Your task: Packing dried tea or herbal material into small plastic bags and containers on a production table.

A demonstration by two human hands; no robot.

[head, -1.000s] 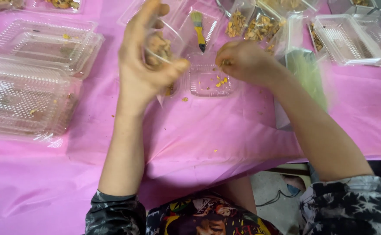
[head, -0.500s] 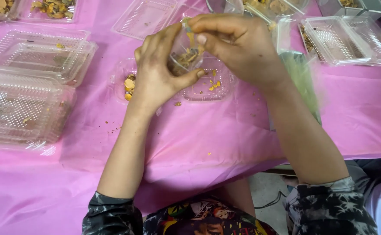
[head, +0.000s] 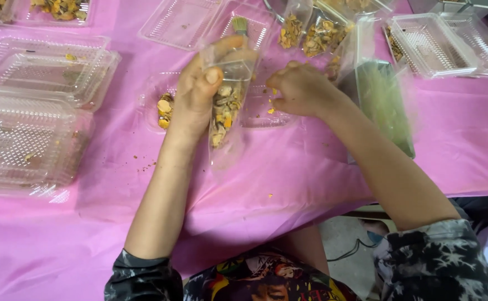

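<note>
Left hand: the left hand is up at centre frame, fingers curled and the thumb pressed against the front of a clear plastic bag, gripping it upright by its upper part.
Bag: see-through and narrow, it hangs from that grip over the pink tablecloth, partly filled with yellow-brown snack pieces that sit in its middle.
Right hand: the right hand is just right of the bag, knuckles up, fingers bunched together and curled downward over a shallow clear tray; whether they pinch anything cannot be told.
Tray: it lies flat on the cloth behind the bag, with yellow crumbs scattered in it and a small heap of snack at its left end.
Left of frame: stacked clear clamshell boxes sit along the left edge, well apart from both hands.
Top of frame: filled bags of snack lean in the upper centre.
Right of frame: a greenish sheaf of plastic lies beside the right forearm.
Upper right: an open clear box.
</note>
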